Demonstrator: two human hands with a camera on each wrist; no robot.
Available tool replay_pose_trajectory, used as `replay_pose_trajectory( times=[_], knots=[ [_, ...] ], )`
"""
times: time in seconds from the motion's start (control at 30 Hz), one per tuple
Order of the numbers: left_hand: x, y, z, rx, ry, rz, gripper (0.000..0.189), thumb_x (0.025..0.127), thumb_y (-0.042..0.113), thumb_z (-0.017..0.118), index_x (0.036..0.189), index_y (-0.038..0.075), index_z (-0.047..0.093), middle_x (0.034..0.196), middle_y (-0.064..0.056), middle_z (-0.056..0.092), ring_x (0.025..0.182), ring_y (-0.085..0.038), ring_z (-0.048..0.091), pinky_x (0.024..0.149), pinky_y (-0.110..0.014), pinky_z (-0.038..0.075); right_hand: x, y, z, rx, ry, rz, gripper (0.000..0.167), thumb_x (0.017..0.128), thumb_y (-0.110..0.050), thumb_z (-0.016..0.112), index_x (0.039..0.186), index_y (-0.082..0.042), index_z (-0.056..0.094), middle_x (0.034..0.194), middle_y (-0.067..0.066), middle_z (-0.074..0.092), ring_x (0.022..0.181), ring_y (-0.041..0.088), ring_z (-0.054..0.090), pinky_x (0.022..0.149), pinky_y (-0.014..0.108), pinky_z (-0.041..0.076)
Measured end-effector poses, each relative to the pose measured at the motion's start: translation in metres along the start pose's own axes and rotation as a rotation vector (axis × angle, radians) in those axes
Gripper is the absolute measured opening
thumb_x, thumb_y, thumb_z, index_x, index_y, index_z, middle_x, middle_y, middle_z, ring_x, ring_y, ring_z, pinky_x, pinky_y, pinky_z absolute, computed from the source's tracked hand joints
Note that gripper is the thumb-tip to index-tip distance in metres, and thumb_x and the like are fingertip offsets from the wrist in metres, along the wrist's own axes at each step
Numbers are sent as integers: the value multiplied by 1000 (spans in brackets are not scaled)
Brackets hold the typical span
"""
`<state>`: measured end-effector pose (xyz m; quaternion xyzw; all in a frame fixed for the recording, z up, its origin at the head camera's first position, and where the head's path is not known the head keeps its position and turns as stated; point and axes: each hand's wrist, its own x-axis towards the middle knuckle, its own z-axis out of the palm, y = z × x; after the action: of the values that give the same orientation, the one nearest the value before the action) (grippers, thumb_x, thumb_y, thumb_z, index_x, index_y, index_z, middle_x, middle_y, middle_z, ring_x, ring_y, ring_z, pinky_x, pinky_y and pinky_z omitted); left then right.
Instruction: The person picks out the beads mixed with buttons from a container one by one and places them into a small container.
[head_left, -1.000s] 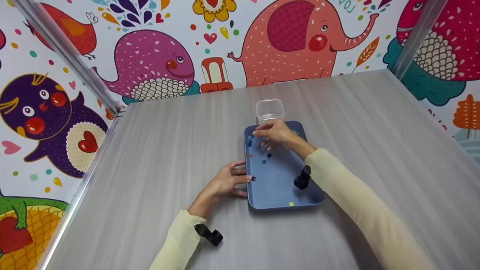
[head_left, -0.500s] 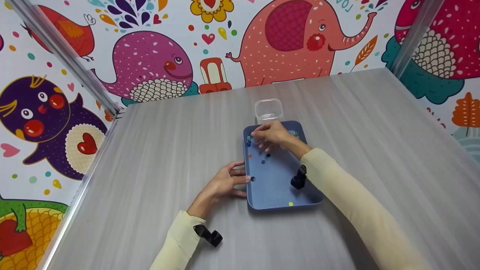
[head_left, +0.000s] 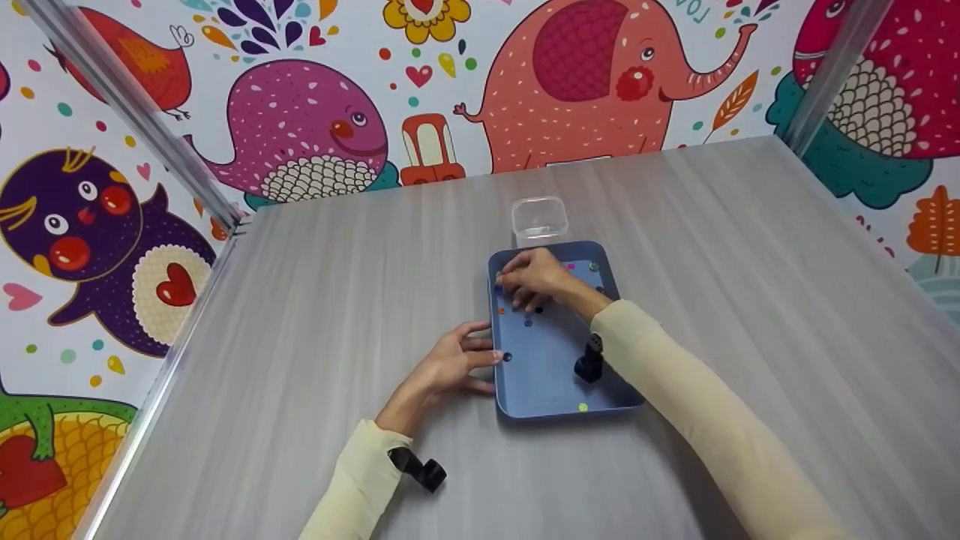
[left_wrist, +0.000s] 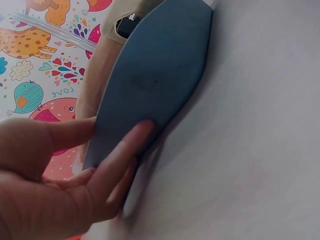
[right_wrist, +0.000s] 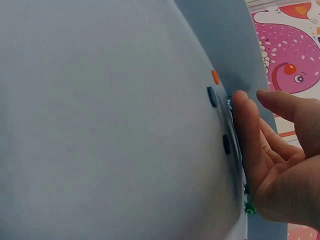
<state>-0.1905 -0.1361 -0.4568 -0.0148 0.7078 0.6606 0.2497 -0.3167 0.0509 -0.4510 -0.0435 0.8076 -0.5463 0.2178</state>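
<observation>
A blue rectangular tray (head_left: 555,382) holds several small, round, button-like pieces. My left hand (head_left: 454,361) grips its left wall, the thumb over the rim and the other fingers against the outside. A dark piece (head_left: 507,357) lies at that thumb's tip. My right hand (head_left: 536,276) reaches into the far left corner, fingers pointing down. In the right wrist view, its thumb and index fingertip stand apart, with a shiny blue piece (right_wrist: 230,103) beside the index fingertip. Orange (head_left: 502,310) and blue (head_left: 528,323) pieces lie nearby; the hand hides others.
Just behind the tray stands a clear plastic container (head_left: 540,219). A yellow-green piece (head_left: 583,407) lies by the tray's near edge, with pink (head_left: 571,267) and green (head_left: 594,266) ones at the far end. Printed walls (head_left: 450,75) border the grey table (head_left: 337,300).
The right hand has shifted slightly left and nearer within the tray, over the corner pieces. Its move uncovers a pink piece at the far end. The left hand keeps its place.
</observation>
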Motion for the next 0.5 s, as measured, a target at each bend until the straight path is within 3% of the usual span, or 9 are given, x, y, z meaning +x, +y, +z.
replay_pose_trajectory(
  times=[0.27, 0.5],
  knots=[
    [0, 1, 0, -1, -7, 1, 67, 95, 5, 66, 153, 4, 33, 142, -29, 51, 109, -29, 67, 77, -46, 65, 3, 1, 6, -18, 12, 11, 26, 91, -19, 74, 111, -3, 67, 71, 6, 69, 51, 11, 65, 43, 23, 56],
    [1, 1, -1, -1, -16, -2, 67, 95, 4, 65, 153, 3, 32, 143, -30, 50, 113, -30, 66, 77, -46, 66, 5, 3, 7, 17, 2, 12, 25, 91, -16, 74, 109, -2, 65, 68, 4, 66, 46, 11, 62, 40, 23, 55]
  ],
)
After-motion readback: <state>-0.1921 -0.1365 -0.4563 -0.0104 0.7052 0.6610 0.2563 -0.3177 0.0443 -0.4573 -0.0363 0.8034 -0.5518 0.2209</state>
